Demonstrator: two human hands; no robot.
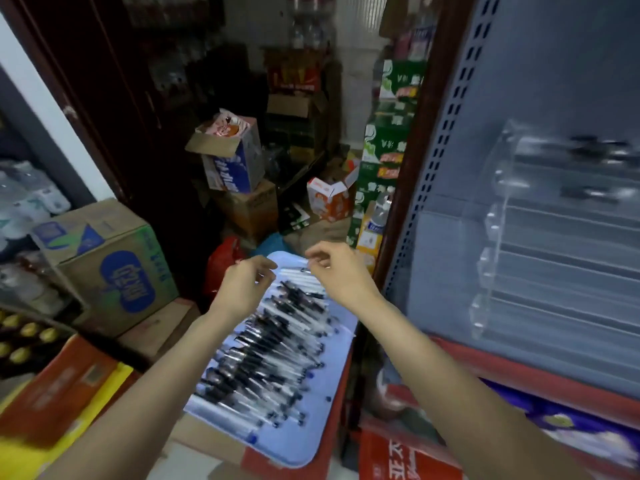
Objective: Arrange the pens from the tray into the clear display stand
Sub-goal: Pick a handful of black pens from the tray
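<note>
Pens [273, 344], mostly black-capped with clear barrels, are heaped lengthwise along a pale blue tray [311, 441], which is carried on red and brown cartons low in the centre of the view. A few loose white pens are seen at the far end of the tray, under the hands. The left hand [247, 284] is held over the far-left part of the pile, fingers curled down toward the pens; whether a pen is actually gripped cannot be told through the blur. The right hand [337, 268] is held just above the tray's far end, thumb and forefinger drawn together; something thin may be pinched there, but this cannot be confirmed. The clear display stand [554, 237] is seen to the right, set against a grey perforated shelf panel [450, 140], well apart from both hands; stepped clear tiers are visible, with a couple of dark pens blurred in the upper tiers. A cardboard box with a blue logo [114, 268] stands left of the tray. Stacked green cartons [384, 150] and further boxes are piled behind.
</note>
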